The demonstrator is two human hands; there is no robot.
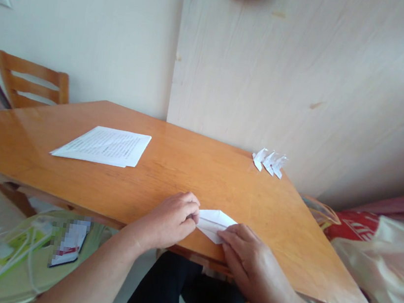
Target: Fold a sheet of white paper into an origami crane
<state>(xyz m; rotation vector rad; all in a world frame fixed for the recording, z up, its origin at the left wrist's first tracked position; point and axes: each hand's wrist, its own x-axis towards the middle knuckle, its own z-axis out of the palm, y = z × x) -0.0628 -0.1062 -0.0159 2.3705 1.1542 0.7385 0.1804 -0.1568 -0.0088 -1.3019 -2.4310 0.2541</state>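
Observation:
A small folded piece of white paper [214, 222] lies near the front edge of the orange wooden table [169, 172]. My left hand [172, 219] is curled into a loose fist, its fingertips pinching the paper's left end. My right hand [244, 254] lies over the paper's right corner, fingers pressed down on it. Both forearms reach in from the bottom of the view.
A stack of printed sheets [105, 145] lies at the table's left middle. Three small folded paper figures [269, 162] sit at the far edge by the wall panel. A wooden chair [32, 80] stands at back left. Plastic bags [378, 254] crowd the right; papers and cables [25, 252] lie lower left.

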